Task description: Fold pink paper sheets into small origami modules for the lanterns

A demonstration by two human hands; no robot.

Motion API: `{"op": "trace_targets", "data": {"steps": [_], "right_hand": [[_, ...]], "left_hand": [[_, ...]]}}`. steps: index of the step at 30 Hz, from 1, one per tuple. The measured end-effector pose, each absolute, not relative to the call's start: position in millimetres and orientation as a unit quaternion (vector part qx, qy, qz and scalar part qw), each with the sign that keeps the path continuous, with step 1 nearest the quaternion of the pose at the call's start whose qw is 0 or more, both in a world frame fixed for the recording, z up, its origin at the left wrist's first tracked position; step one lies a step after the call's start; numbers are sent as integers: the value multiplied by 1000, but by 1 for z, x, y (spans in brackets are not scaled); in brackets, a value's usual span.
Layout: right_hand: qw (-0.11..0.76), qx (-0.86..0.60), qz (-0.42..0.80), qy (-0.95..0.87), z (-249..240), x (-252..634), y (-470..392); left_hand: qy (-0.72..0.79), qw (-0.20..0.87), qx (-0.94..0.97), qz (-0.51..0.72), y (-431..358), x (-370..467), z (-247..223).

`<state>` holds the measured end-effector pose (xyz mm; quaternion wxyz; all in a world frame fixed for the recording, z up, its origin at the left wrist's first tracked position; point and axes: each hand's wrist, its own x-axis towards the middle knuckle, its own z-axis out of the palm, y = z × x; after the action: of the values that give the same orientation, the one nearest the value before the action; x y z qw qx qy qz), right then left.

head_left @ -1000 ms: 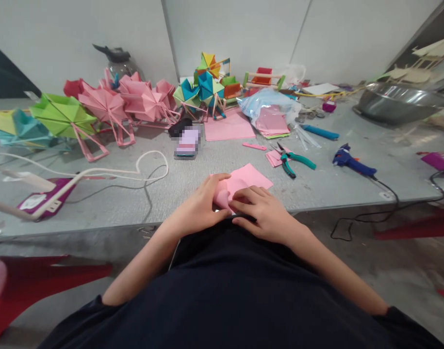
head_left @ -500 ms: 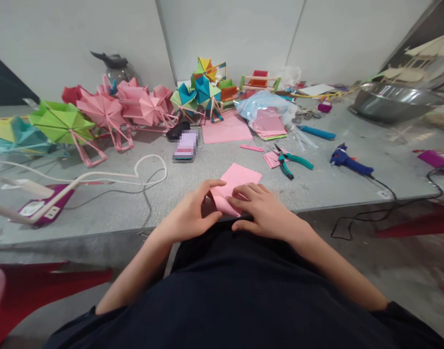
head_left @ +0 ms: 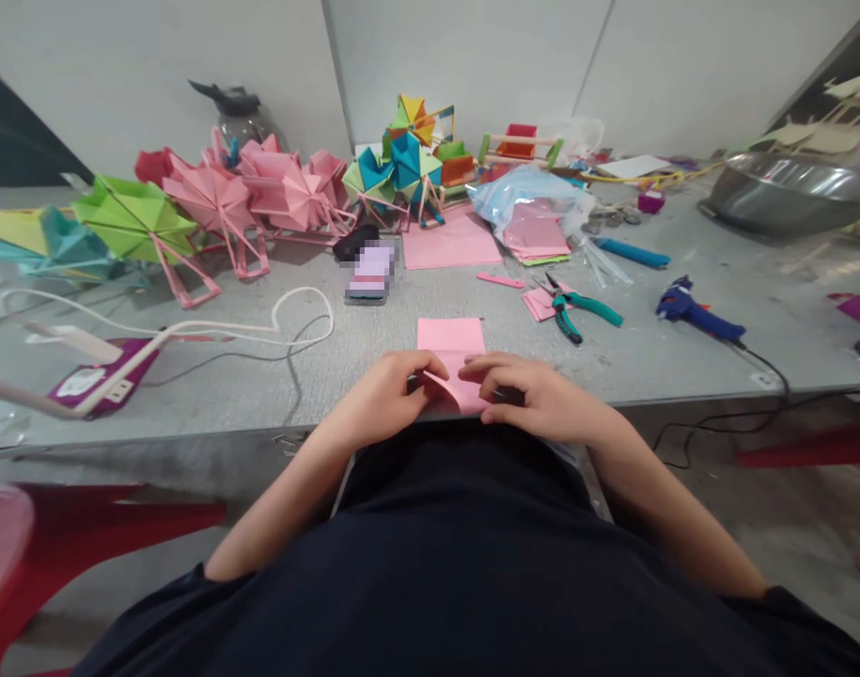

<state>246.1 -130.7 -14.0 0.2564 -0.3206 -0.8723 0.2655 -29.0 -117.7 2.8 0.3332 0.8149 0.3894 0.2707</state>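
A piece of pink paper [head_left: 451, 335] lies at the table's front edge, its near part curled up and over toward the far side. My left hand [head_left: 394, 390] grips the left side of the curled part between thumb and fingers. At the right side, my right hand [head_left: 528, 395] closes on the same paper, fingertips on top and thumb low near the edge. Beyond the hands are small pink paper pieces [head_left: 538, 304] under teal-handled pliers [head_left: 577, 306], and a pink craft knife [head_left: 500, 279].
Folded paper models [head_left: 137, 221] line the back left. A phone [head_left: 370, 273], a pink sheet [head_left: 450, 240] and a plastic bag [head_left: 528, 197] lie mid-table. To the right are a blue glue gun [head_left: 697, 312] and a metal bowl [head_left: 789, 193]. A white cable [head_left: 211, 326] loops at left.
The pink paper has turned from a slant to square with the table edge. Both hands have shifted with it, still on its curled near part. The camera view has moved slightly.
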Motion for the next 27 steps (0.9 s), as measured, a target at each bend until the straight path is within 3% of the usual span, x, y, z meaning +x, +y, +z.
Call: {"op": "trace_targets", "data": {"steps": [21, 27], "right_hand": [[272, -386, 335, -815, -11, 246, -132], [279, -394, 330, -811, -11, 246, -135]], "left_hand": [[482, 170, 835, 202, -112, -14, -1], [501, 211, 794, 271, -111, -11, -6]]}}
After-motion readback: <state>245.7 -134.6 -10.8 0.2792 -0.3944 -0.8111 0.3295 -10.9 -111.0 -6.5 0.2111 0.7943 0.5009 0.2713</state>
